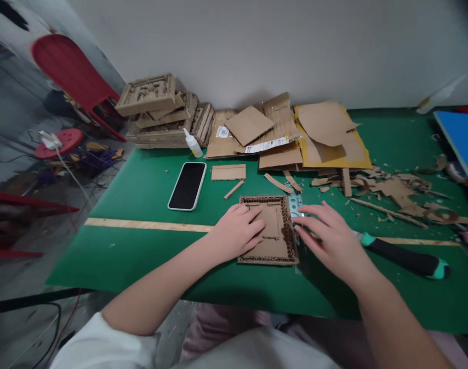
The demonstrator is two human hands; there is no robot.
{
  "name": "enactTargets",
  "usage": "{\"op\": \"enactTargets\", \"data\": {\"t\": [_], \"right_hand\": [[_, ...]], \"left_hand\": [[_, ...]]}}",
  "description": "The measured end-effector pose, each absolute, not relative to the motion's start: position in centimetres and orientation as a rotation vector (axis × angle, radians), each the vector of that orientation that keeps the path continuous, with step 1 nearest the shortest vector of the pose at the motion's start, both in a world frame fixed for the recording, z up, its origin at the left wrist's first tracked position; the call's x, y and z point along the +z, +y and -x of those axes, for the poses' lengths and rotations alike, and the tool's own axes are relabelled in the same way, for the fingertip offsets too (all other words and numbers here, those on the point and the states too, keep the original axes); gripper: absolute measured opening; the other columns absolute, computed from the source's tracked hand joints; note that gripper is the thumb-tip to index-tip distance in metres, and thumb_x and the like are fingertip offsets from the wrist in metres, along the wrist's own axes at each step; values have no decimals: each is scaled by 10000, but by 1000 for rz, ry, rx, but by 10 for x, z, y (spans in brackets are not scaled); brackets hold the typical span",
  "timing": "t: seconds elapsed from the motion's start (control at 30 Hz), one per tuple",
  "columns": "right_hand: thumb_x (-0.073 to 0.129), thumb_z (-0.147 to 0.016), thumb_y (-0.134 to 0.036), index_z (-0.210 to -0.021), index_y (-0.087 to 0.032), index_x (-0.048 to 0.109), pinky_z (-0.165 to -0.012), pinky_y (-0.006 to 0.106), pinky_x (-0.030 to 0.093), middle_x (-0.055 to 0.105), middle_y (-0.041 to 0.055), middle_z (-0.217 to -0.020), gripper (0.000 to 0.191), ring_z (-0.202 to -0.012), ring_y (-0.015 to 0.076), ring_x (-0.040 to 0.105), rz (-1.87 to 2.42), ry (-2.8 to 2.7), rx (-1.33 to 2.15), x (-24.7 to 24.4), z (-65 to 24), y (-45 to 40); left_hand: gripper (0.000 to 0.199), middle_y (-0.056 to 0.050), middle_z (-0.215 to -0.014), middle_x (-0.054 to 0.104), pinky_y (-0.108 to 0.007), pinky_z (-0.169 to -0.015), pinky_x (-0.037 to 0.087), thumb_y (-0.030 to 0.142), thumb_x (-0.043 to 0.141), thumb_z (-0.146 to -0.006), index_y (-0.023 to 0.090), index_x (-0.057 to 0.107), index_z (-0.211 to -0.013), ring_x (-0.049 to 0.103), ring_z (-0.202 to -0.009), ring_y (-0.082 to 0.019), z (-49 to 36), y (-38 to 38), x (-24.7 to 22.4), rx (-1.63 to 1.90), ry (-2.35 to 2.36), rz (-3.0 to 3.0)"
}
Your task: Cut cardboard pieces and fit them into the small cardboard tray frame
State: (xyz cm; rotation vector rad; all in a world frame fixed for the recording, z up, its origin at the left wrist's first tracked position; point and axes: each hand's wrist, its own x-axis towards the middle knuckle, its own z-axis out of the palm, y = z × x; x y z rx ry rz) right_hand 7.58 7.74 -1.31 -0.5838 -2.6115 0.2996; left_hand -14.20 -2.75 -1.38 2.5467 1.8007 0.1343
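Observation:
A shallow square cardboard tray (274, 252) with layered, corrugated walls lies on the green table. Inside it are thin cardboard strips and a raised rectangular piece. My left hand (237, 230) rests over the tray's left side, its fingers spread on the inner floor. At the right wall, my right hand (329, 236) has its fingers apart, with the fingertips close to the wall's outer side; it holds nothing. A translucent green ruler (296, 201) lies partly hidden beside and under the tray's right edge.
A phone (187, 186), a glue bottle (194, 144) and a stack of cardboard trays (153, 97) are at the left. Cardboard sheets (252, 128) lie at the back. On the right are scraps (399, 195), a black-and-green handled tool (406, 256) and a blue board (462, 141).

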Motion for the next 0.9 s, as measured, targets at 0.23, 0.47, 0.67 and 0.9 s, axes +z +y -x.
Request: {"op": "enactTargets", "data": {"t": [0.23,0.47,0.67,0.9], "right_hand": [[539,-825,-222,-983,-200,612,-938,427,442,601,88,-1072,175,-1047,227,552,691,-2490,229,7,-109,97],[541,-822,-214,-978,-212,613,-939,437,443,606,84,-1072,172,-1044,232,554,659,-2445,242,14,-113,94],[535,-823,-208,-999,-215,613,-941,430,449,615,87,-1066,192,-1057,233,550,634,-2368,299,20,-111,85],[563,-818,-360,-1302,-262,404,-900,350,501,580,66,-1211,519,-1058,184,577,572,-2404,918,23,-99,67]], "left_hand": [[286,-146,-1322,467,-401,-814,390,418,480,-868,175,557,-998,511,-980,-265,141,-20,-4,-27,1784,-2529],[330,-112,-1228,516,-423,-844,391,442,567,-805,203,556,-1032,492,-1048,-268,140,-15,-1,80,1774,-2430],[337,-140,-1188,525,-524,-1034,276,368,586,-776,170,544,-1045,403,-1212,-307,125,-28,16,255,1818,-2594],[243,-159,-1204,541,-521,-1010,350,208,564,-802,199,531,-1042,480,-1181,-281,95,-42,32,488,1740,-2923]]}}
